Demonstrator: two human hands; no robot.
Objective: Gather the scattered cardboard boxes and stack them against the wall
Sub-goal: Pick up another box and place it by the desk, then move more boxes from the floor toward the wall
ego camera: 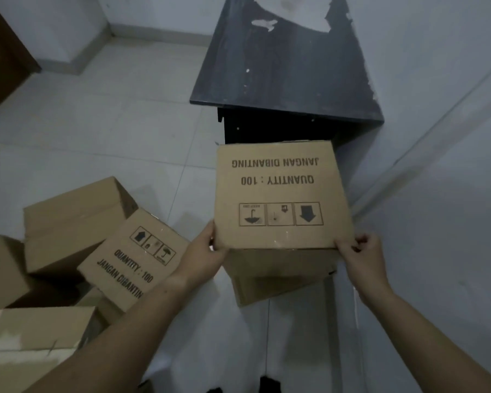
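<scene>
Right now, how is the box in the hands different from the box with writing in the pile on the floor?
The held box is gripped at its near corners by the left hand and right hand; the pile box is untouched. The held box's print reads upside down, arrow pointing toward the hands; the pile box's print runs slanted, arrow pointing away. Both are brown cardboard with the same words.

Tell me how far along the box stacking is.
Done: one lower box stands near the wall. In hand: the left hand and right hand hold a printed box over it. Left: at least four scattered boxes on the floor at left.
</scene>
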